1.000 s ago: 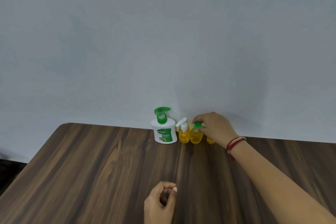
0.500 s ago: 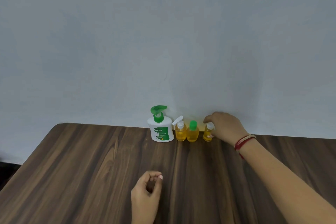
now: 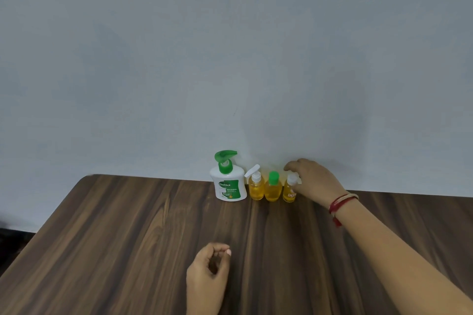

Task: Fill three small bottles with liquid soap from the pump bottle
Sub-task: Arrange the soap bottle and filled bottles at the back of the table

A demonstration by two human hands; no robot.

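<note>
Matt wood-grain table [image 3: 128,238], glossy plastic bottles [image 3: 272,190]

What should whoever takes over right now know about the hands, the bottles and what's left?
Left hand: loosely curled over the dark wood-grain table, holding nothing visible.
Right hand: fingers curled round the top of the white-capped small yellow bottle with a red label, at the row's right end.
Row along the wall, left to right: white pump bottle with green pump, small yellow bottle with white pump top, small yellow bottle with green cap, then the held one.
Done: all three small bottles look filled and capped.
To do: likely just let go of the last bottle.
</note>
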